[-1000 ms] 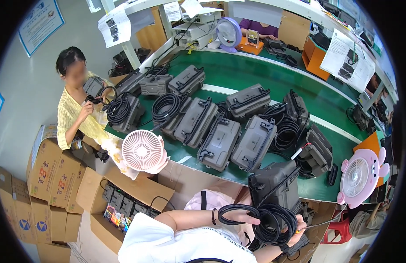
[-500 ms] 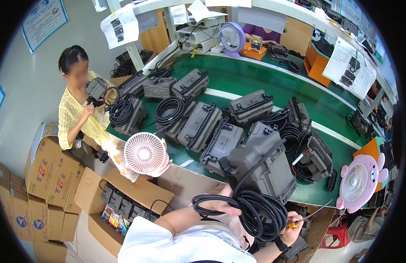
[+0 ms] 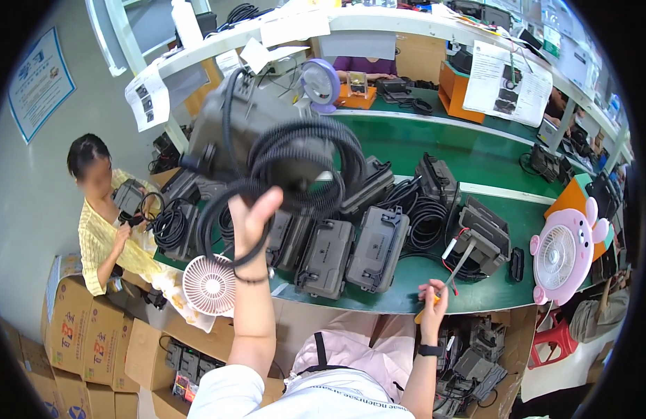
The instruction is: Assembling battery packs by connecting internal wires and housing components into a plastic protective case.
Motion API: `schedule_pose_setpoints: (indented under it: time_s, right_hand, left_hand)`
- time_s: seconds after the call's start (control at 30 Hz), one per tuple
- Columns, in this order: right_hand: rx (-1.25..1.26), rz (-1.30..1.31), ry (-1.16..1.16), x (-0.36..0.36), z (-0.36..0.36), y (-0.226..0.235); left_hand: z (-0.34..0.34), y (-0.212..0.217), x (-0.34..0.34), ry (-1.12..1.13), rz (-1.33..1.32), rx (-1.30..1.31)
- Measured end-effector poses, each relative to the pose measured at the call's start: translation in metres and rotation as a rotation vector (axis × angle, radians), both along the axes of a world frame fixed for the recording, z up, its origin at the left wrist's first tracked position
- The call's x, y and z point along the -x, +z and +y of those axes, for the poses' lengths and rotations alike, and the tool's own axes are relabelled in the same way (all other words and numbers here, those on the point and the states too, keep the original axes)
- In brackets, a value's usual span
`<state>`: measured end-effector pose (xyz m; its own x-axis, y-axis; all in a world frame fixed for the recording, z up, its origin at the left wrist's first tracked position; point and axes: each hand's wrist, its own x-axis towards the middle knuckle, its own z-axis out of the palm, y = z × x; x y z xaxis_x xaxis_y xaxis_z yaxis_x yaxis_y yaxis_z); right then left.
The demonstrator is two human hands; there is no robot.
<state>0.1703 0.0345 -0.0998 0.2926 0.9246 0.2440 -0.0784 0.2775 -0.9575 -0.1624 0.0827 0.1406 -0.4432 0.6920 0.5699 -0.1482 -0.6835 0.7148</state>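
Raising a dark grey plastic unit (image 3: 253,119) by its coiled black cable (image 3: 295,167), the left hand (image 3: 251,218) is hooked through the loops. The right hand (image 3: 432,297) grips a yellow-handled screwdriver (image 3: 441,286) at the green bench (image 3: 476,160) edge. Grey cases (image 3: 351,251) lie beneath.

A long curved green tabletop (image 3: 434,150) with a white stripe runs across the room, a white shelf rail (image 3: 379,21) hung with paper sheets above it, a pale grey wall (image 3: 30,160) with a blue poster (image 3: 38,80) at left, and stacked cardboard boxes (image 3: 78,335) on the floor below.
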Motion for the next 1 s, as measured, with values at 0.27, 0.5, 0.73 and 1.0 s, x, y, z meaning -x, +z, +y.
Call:
schedule_pose_setpoints:
  time_s: [0.27,0.5,0.73,1.0]
  right_hand:
    - [0.071,-0.133,0.034,-0.001,-0.002,0.009]
    - [0.072,-0.158,0.078,-0.008,-0.008,0.005]
    - [0.089,-0.162,0.091,-0.004,-0.006,0.008]
    - [0.100,-0.164,0.064,-0.004,-0.005,0.007]
  left_hand:
    - [0.148,0.012,0.046,-0.113,0.371,0.249]
    - [0.188,0.001,0.059,-0.418,0.502,0.856]
    - [0.212,-0.036,0.107,-0.514,0.575,1.220]
    - [0.217,-0.042,0.127,-0.641,0.600,1.235]
